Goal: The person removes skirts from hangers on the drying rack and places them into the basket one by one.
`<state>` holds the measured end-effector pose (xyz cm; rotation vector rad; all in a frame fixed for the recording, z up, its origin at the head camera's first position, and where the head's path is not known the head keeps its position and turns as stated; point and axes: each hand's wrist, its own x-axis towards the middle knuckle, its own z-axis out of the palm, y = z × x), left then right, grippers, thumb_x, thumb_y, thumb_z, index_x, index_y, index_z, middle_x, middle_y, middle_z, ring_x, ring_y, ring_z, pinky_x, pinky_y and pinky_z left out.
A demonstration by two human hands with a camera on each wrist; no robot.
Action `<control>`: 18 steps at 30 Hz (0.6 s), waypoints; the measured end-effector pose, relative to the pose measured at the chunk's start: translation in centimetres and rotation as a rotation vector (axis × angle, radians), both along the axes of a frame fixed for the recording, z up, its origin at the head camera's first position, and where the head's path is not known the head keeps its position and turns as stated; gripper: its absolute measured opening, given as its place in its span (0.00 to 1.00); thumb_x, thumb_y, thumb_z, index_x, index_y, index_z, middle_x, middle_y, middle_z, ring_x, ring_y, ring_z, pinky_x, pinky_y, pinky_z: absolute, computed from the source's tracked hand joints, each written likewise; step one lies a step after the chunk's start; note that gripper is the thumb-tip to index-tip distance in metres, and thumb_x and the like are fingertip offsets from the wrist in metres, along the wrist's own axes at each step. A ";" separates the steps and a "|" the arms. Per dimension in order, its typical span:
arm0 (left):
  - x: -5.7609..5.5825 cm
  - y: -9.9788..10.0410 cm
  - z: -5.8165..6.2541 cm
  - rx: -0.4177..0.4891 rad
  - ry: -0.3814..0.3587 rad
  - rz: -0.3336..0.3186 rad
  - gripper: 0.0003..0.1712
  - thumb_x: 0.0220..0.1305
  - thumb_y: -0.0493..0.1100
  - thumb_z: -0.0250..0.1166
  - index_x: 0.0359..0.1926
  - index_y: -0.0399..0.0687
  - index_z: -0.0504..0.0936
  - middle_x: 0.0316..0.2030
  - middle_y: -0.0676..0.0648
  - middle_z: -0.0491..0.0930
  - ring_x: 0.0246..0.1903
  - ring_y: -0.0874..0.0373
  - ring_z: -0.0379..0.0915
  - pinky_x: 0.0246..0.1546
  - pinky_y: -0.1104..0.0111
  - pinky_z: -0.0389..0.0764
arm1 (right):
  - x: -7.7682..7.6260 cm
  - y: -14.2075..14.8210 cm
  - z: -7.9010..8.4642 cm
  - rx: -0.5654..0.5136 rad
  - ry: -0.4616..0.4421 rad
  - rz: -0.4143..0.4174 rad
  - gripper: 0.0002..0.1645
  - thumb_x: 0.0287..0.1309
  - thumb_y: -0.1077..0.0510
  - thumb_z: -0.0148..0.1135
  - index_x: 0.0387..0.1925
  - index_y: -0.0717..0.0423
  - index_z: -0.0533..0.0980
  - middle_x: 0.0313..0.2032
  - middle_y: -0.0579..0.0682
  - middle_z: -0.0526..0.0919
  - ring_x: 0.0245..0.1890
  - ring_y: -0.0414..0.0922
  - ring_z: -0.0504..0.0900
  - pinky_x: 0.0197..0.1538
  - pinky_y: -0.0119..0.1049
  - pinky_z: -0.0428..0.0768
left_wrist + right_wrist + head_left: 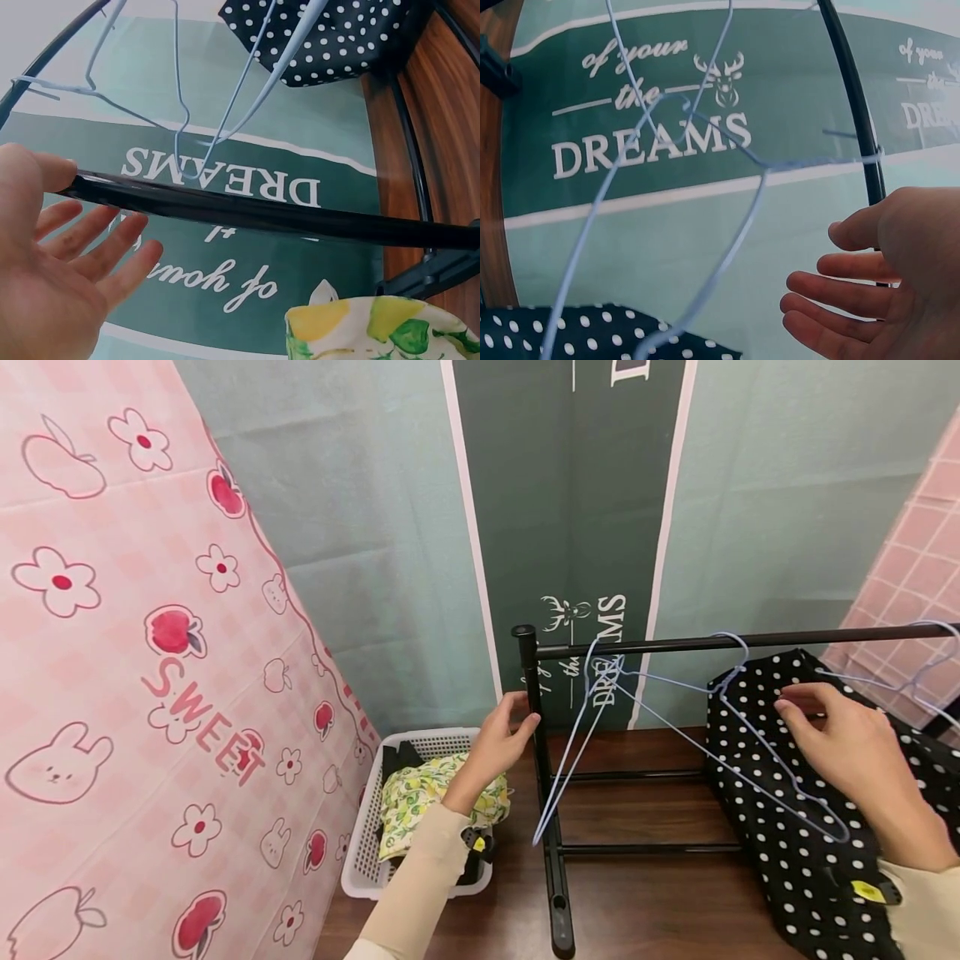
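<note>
In the head view, my left hand (pixel 502 739) is at the black upright post (pixel 542 752) of a clothes rack. The left wrist view shows its thumb against the post (pixel 247 210) and the fingers (pixel 112 247) spread, not wrapped round it. My right hand (pixel 847 735), fingers loosely bent and holding nothing, hovers before a black cloth with white dots (pixel 787 860). Pale blue wire hangers (pixel 573 760) hang from the rack's top rail (pixel 660 645), between and beside the hands. Nothing is in the right palm (pixel 922 277) in the right wrist view.
A white plastic basket (pixel 360 860) stands on the wooden floor (pixel 637 910), left of the rack, holding a lemon-print cloth (pixel 423 793) and dark cloth. Low black crossbars (pixel 652 850) join the rack's base. A pink printed curtain (pixel 150 693) hangs at the left.
</note>
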<state>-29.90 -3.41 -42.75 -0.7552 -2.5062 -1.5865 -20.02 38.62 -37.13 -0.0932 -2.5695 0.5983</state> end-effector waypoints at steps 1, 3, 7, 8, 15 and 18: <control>0.0 0.1 0.0 -0.003 -0.001 -0.002 0.24 0.83 0.45 0.59 0.72 0.42 0.71 0.65 0.39 0.79 0.67 0.46 0.77 0.64 0.52 0.82 | 0.1 0.3 0.1 0.006 0.003 -0.006 0.22 0.76 0.53 0.57 0.59 0.68 0.77 0.50 0.73 0.86 0.39 0.67 0.87 0.46 0.63 0.71; 0.1 0.3 -0.1 0.004 0.003 -0.017 0.22 0.83 0.44 0.58 0.70 0.41 0.73 0.62 0.39 0.81 0.65 0.47 0.79 0.63 0.55 0.83 | 0.2 1.0 0.3 0.020 0.018 -0.017 0.21 0.75 0.54 0.57 0.57 0.68 0.78 0.50 0.73 0.86 0.39 0.67 0.86 0.44 0.62 0.70; 0.1 0.6 -0.4 0.031 0.007 -0.030 0.17 0.83 0.42 0.58 0.65 0.41 0.76 0.56 0.41 0.85 0.60 0.49 0.82 0.59 0.61 0.86 | 0.3 2.4 0.5 0.036 0.043 -0.040 0.19 0.74 0.56 0.58 0.54 0.67 0.80 0.48 0.73 0.86 0.29 0.30 0.79 0.39 0.49 0.69; 0.1 0.6 -0.4 0.039 0.007 -0.033 0.15 0.83 0.41 0.58 0.63 0.41 0.76 0.55 0.41 0.86 0.59 0.49 0.83 0.59 0.62 0.86 | 0.4 2.7 0.6 0.041 0.045 -0.050 0.19 0.74 0.55 0.58 0.54 0.67 0.80 0.47 0.73 0.86 0.29 0.26 0.74 0.38 0.46 0.68; 0.4 0.6 -0.5 0.062 0.002 -0.037 0.14 0.83 0.41 0.57 0.63 0.42 0.76 0.54 0.41 0.86 0.58 0.49 0.84 0.58 0.64 0.86 | 0.3 4.8 0.3 -0.060 0.146 -0.035 0.15 0.71 0.66 0.58 0.51 0.76 0.79 0.33 0.56 0.90 0.32 0.01 0.53 0.32 0.13 0.60; 0.4 0.6 -0.6 0.062 -0.002 -0.042 0.14 0.83 0.41 0.57 0.63 0.42 0.76 0.54 0.41 0.86 0.58 0.49 0.84 0.58 0.63 0.86 | 0.2 5.7 -0.1 -0.175 0.220 0.032 0.10 0.67 0.72 0.56 0.41 0.64 0.83 0.29 0.14 0.78 0.34 0.02 0.59 0.35 0.05 0.61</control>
